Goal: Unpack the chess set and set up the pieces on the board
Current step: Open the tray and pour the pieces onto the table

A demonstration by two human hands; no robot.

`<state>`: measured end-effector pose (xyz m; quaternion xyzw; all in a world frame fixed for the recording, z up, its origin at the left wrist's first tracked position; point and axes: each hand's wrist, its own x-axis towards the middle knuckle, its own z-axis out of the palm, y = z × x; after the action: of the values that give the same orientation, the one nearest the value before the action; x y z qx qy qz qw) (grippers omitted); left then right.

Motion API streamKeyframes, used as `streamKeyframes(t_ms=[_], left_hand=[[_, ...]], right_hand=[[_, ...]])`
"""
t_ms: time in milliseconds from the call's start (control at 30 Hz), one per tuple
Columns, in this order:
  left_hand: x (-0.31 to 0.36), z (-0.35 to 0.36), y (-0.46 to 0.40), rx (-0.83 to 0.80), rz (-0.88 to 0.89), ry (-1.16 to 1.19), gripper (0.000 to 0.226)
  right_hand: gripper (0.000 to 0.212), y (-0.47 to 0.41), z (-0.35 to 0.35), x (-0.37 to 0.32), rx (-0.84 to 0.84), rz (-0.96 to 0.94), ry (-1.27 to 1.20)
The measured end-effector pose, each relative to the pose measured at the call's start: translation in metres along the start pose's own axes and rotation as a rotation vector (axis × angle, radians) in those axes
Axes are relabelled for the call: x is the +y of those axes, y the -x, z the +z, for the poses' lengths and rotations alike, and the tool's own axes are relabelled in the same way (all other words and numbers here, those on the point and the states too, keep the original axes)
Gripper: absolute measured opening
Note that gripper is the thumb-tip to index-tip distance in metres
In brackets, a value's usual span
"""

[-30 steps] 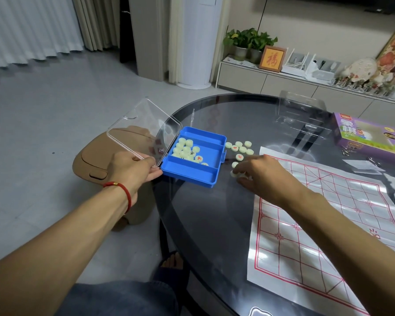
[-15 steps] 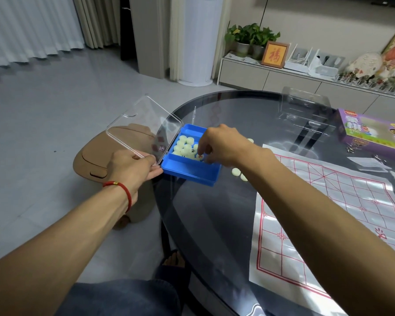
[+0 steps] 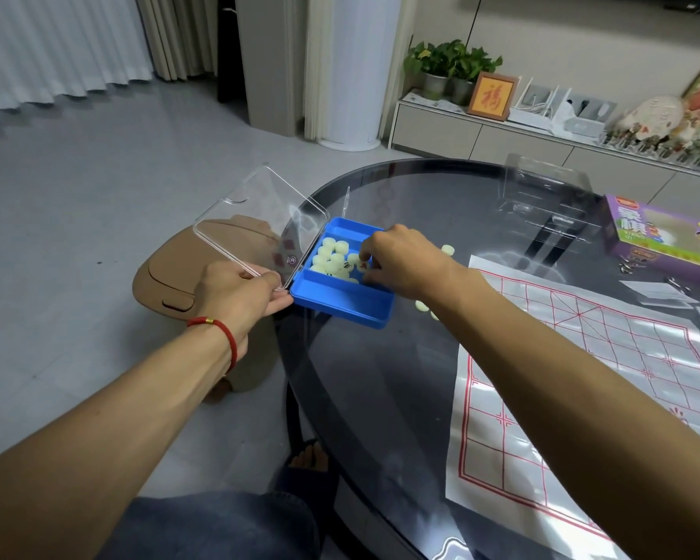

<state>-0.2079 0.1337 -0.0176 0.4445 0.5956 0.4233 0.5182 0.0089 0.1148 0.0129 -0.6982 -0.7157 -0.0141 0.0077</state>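
**Listener:** What do you see through the head camera?

**Operator:** I'm looking down at a round dark glass table [image 3: 401,398]. At its left edge sits a blue plastic case [image 3: 342,303], divided into compartments, with its clear lid [image 3: 259,224] swung open to the left, out past the table's edge.

**Listener:** Where are the hands?

**Operator:** The left hand [image 3: 239,295], with a red cord bracelet [image 3: 223,335] at the wrist, pinches the near corner of the lid where it meets the case. The right hand [image 3: 401,260] reaches into the case, its curled fingertips down among the pale round chess pieces [image 3: 332,256] heaped in the middle compartment. A piece with a red mark sits right at those fingertips, but I cannot tell whether they have actually gripped it.

**Listener:** And the board?

**Operator:** A white paper board [image 3: 582,398] with a red grid lies flat on the right side of the table, apart from the case. A few loose pieces [image 3: 422,305] rest on the glass between case and board, partly hidden by the right forearm.

**Listener:** Anything else?

**Operator:** A purple box [image 3: 659,240] lies at the table's far right, with a clear plastic insert [image 3: 546,192] just behind it. A tan stool [image 3: 166,276] stands on the floor under the open lid.
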Motion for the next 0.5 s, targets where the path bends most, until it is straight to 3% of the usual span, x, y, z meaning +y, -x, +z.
streamKeyframes(t_ms=[267, 367, 500], left_hand=[[0.000, 0.000, 0.001, -0.004, 0.000, 0.008, 0.005], [0.000, -0.001, 0.001, -0.002, 0.002, 0.000, 0.006], [0.001, 0.000, 0.001, 0.001, -0.006, -0.006, 0.005]], right_hand=[[0.016, 0.003, -0.018, 0.005, 0.068, -0.004, -0.102], [0.013, 0.002, -0.041, 0.034, 0.156, 0.078, -0.146], [0.012, 0.007, -0.048, 0.085, 0.123, 0.229, -0.117]])
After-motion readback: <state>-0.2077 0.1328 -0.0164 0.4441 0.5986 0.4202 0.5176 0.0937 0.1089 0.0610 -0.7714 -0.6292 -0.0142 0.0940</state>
